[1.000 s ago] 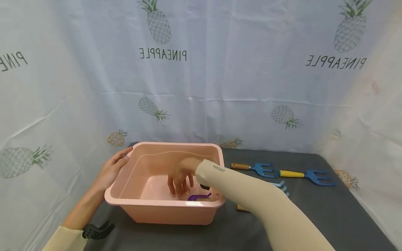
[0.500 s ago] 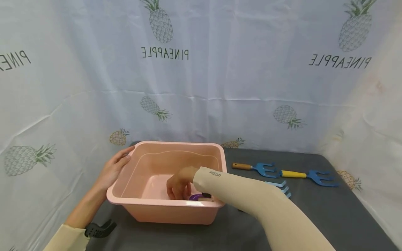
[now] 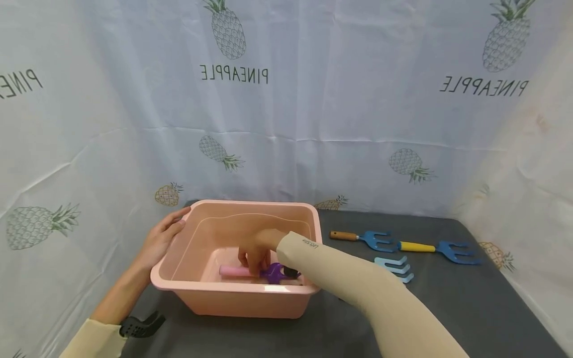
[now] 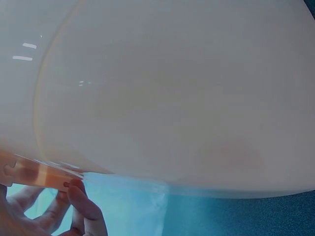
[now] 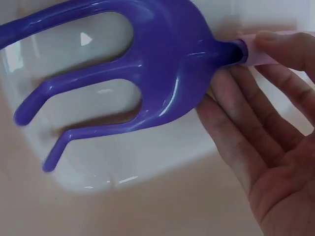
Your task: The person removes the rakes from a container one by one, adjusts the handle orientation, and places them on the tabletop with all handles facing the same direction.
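In the head view my left hand [image 3: 161, 241] holds the left rim of a pink plastic basin [image 3: 237, 303]. The left wrist view shows its thumb and fingers [image 4: 87, 209] curled at the basin's rim [image 4: 47, 174]. My right hand [image 3: 257, 246] reaches down inside the basin and pinches the pink handle of a purple hand rake [image 3: 274, 273]. Seen from the right wrist, the thumb lies on the handle [image 5: 253, 49] near its neck, with the fingers on the other side. The purple head [image 5: 167, 59] has bent tines pointing away from the hand.
Right of the basin on the dark table [image 3: 447, 308] lie a blue hand rake with a wooden handle [image 3: 343, 236], one with a yellow handle [image 3: 417, 247], and a light blue one [image 3: 394, 268] partly behind my right sleeve. Pineapple-print curtains [image 3: 313, 109] hang around the table.
My right hand has gone from loosely spread fingers above the basin floor to pinching the purple rake, and its pink handle has come into sight. The left hand stays on the rim.
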Demonstrator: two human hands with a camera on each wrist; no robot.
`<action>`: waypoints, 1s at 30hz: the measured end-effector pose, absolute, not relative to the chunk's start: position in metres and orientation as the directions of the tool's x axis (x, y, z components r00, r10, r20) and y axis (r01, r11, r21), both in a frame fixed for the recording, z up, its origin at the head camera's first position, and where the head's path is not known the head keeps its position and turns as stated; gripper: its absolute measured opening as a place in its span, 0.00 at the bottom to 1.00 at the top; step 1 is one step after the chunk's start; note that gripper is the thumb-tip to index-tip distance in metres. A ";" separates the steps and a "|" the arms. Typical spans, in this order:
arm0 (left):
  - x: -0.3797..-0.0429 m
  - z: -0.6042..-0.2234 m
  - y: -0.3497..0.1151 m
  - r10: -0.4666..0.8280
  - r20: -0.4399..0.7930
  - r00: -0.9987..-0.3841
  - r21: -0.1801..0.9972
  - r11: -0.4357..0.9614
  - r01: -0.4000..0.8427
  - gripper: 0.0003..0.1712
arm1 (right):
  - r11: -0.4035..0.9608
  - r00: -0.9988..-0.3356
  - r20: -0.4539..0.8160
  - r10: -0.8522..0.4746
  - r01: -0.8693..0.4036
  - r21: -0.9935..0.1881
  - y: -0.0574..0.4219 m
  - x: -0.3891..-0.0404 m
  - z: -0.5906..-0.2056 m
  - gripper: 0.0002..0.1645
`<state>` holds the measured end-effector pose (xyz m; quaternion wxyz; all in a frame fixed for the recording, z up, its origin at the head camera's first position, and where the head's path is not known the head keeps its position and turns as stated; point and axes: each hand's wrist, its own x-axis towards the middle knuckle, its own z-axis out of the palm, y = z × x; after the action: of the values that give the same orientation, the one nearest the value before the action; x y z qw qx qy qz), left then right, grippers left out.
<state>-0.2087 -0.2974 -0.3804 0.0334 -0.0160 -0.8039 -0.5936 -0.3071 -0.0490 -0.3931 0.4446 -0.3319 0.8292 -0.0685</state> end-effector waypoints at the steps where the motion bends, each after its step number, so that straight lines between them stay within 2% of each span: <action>1: -0.209 -0.380 -0.298 -0.011 0.071 -0.997 0.954 0.292 0.065 0.37 | 0.770 -0.386 -0.688 -0.614 -0.484 -0.415 -0.048 -0.308 -0.392 0.11; 7: -0.208 -0.381 -0.298 -0.008 0.067 -0.998 0.955 0.290 0.062 0.37 | 0.735 -0.387 -0.646 -0.657 -0.520 -0.436 -0.045 -0.309 -0.385 0.08; 15: -0.207 -0.380 -0.299 -0.006 0.074 -0.997 0.958 0.277 0.069 0.37 | 0.670 -0.414 -0.530 -0.740 -0.513 -0.536 -0.044 -0.306 -0.381 0.10; 20: -0.206 -0.380 -0.299 -0.002 0.073 -0.997 0.961 0.266 0.070 0.37 | 0.716 -0.533 -0.500 -0.683 -0.351 -0.603 -0.029 -0.299 -0.374 0.13; 23: -0.206 -0.379 -0.298 -0.001 0.067 -0.998 0.965 0.254 0.065 0.37 | 0.701 -0.568 -0.464 -0.679 -0.315 -0.640 -0.023 -0.298 -0.371 0.17; 24: -0.206 -0.379 -0.298 -0.001 0.066 -0.998 0.966 0.250 0.063 0.37 | 0.675 -0.541 -0.442 -0.715 -0.371 -0.638 -0.024 -0.299 -0.371 0.17; 27: -0.206 -0.379 -0.297 -0.002 0.061 -0.998 0.967 0.250 0.058 0.37 | 0.658 -0.519 -0.436 -0.735 -0.393 -0.642 -0.028 -0.303 -0.371 0.18; 30: -0.208 -0.379 -0.296 -0.012 0.059 -0.998 0.960 0.274 0.053 0.37 | 0.619 -0.433 -0.447 -0.782 -0.459 -0.637 -0.036 -0.314 -0.373 0.22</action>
<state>-0.2079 -0.2965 -0.3793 0.0271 -0.0127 -0.7976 -0.6025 -0.3138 -0.0360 -0.3729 0.3735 -0.3792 0.8185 -0.2162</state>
